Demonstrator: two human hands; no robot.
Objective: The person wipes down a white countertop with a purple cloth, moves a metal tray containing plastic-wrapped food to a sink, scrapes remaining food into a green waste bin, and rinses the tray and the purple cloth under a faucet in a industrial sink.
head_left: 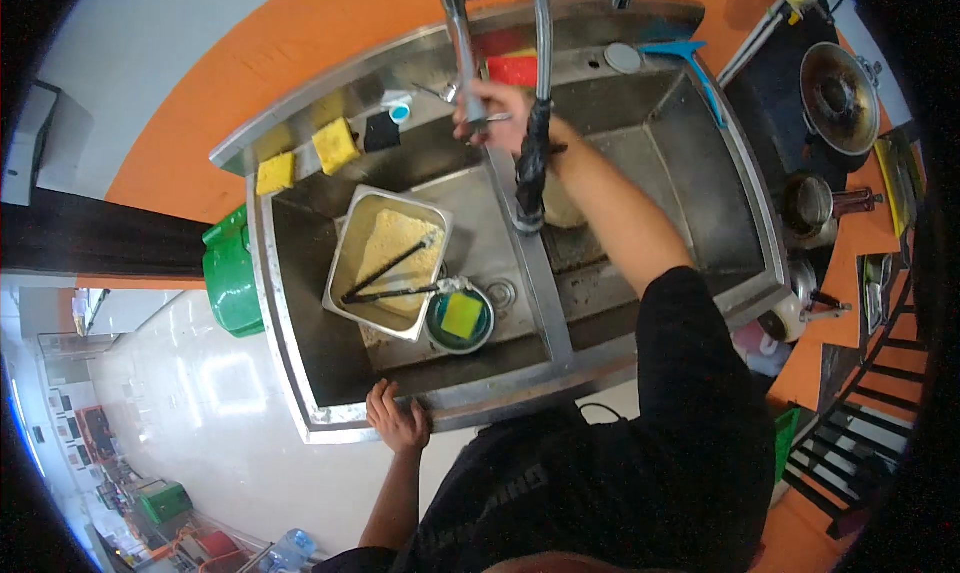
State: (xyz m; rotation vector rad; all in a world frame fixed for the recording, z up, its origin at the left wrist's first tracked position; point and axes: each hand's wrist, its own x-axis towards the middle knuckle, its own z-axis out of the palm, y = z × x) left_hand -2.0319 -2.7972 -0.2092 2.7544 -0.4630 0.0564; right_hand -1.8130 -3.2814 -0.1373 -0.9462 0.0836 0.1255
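My left hand [398,418] lies over the front rim of the steel double sink [450,408], its fingers spread on the metal. My right hand [505,108] reaches across to the faucet [459,38], fingers curled around its lower end; the hand is slightly blurred. In the left basin a steel pan [337,283] holds a pale yellow, crumbly layer. A pair of black-handled tongs [390,271] leans across it, the ends smeared with pale residue. Touching the pan is a round bowl [487,335] with bluish-green liquid and a yellow-green sponge [461,315].
A spray hose [533,163] wrapped in black hangs over the divider. Two yellow sponges [335,146] and a dark pad [381,132] sit on the back ledge. A blue squeegee [690,58] lies at the right basin's far corner. Right of the sink stands a wok [838,98].
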